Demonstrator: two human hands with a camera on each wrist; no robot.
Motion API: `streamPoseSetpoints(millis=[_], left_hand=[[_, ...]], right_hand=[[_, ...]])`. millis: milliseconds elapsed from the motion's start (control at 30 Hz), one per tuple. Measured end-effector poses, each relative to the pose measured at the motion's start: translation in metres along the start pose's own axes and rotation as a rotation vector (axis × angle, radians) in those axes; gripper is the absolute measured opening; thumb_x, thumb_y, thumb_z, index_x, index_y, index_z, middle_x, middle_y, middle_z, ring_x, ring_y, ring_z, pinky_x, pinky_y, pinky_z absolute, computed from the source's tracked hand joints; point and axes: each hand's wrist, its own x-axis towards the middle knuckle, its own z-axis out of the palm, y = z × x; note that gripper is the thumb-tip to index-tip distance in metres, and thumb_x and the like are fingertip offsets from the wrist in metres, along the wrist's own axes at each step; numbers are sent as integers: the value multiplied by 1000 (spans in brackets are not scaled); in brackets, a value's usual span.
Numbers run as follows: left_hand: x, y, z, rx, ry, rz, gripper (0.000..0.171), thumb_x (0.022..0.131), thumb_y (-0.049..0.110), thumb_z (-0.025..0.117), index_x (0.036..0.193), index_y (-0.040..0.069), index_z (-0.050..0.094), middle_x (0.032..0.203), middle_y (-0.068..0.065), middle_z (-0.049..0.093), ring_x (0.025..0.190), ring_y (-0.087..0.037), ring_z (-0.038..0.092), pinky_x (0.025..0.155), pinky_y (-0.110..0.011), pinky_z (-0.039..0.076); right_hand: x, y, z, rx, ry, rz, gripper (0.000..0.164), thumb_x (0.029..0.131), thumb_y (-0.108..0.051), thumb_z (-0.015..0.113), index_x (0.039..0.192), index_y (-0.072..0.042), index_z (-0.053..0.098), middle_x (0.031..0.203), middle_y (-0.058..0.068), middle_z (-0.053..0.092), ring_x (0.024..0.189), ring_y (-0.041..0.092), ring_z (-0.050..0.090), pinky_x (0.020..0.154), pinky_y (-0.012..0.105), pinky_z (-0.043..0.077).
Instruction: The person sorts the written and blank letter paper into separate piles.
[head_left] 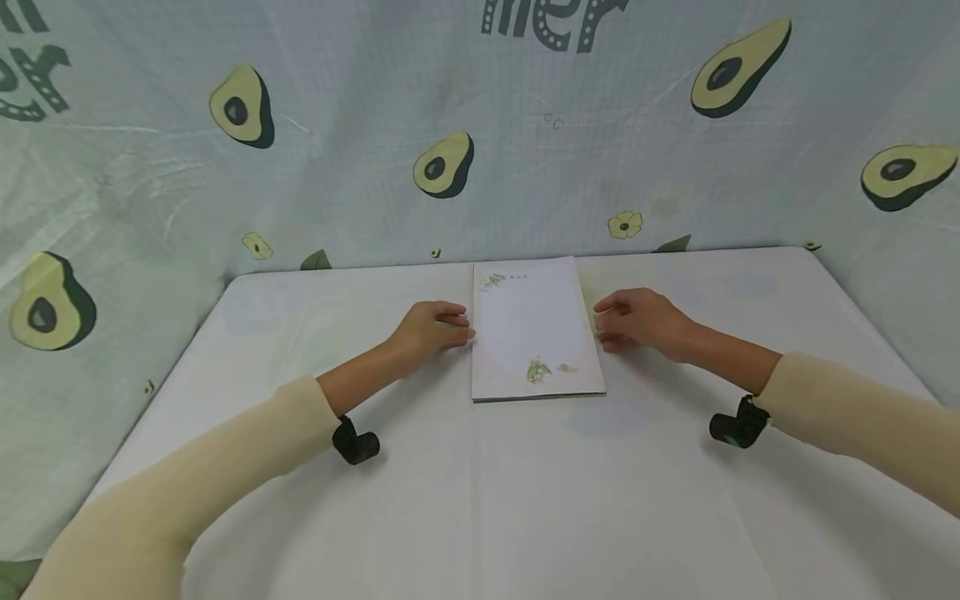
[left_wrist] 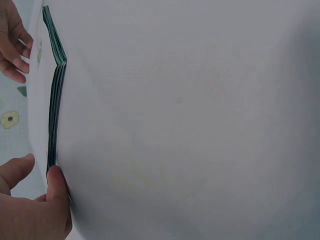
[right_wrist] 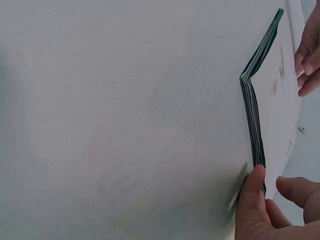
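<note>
A flat stack of floral-printed paper lies upright on the white-covered table, with small green plant prints at its upper left and bottom. Dark green layered edges show along its sides in both wrist views. My left hand is at the stack's left side, fingertips touching the edge, thumb apart from the fingers. At the opposite side, my right hand has loosely bent fingers, and a fingertip meets the right edge in the right wrist view. Neither hand is gripping the stack.
The white tablecloth spreads around the stack. Behind the table and at both sides hangs a pale curtain printed with avocados and flowers. Small black cameras are strapped at both wrists, beside the beige sleeves.
</note>
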Motion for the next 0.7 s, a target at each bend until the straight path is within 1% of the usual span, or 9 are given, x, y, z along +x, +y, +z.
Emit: streamPoseSetpoints(millis=[133,200,267,400,467,567,700], left_hand=[[8,5,1,52,12,14,44,94,10,75,136,1,62,120,-13,67,98,-18,66,84,-24,55],[10,7,2,57,14,19,41,94,9,74,133,1,64,117,-12,68,95,-18,68,80,-23,55],[10,8,2,40,11,21,39,95,7,73,132,0,65,117,-13,67,96,-18,69,81,-23,56],[6,10,1,0,12,22,39,95,3,72,133,-2,64,118,-15,66,99,-22,72,88,-26,59],[5,10,2,0,16,33,39,94,3,72,133,-2,64,118,-15,66,100,-23,72,88,-26,60],[5,7,2,5,28,51,39,94,3,73,132,-1,65,117,-15,66,97,-22,73,84,-25,60],[5,4,4,18,58,71,38,94,6,74,131,1,67,114,-14,68,88,-19,71,73,-23,57]], right_hand=[[4,-5,1,16,7,-1,46,102,-8,60,143,9,47,127,23,59,88,13,70,82,27,62],[6,-5,2,27,8,-8,48,101,-8,62,144,9,47,127,23,59,89,12,69,82,26,62],[7,-4,3,39,9,-10,47,101,-7,62,143,9,48,126,23,59,89,12,69,82,26,62],[8,-2,5,25,28,-14,44,101,-7,62,141,6,51,123,21,60,89,12,69,81,24,62],[8,-2,6,13,40,-17,43,101,-7,62,141,5,52,122,21,60,89,13,69,81,25,62],[7,-3,9,-4,57,-24,43,100,-7,63,140,5,52,123,21,59,92,16,70,81,26,63],[4,-4,13,-48,82,-54,43,100,-9,66,139,5,54,128,22,59,99,24,72,84,30,63]])
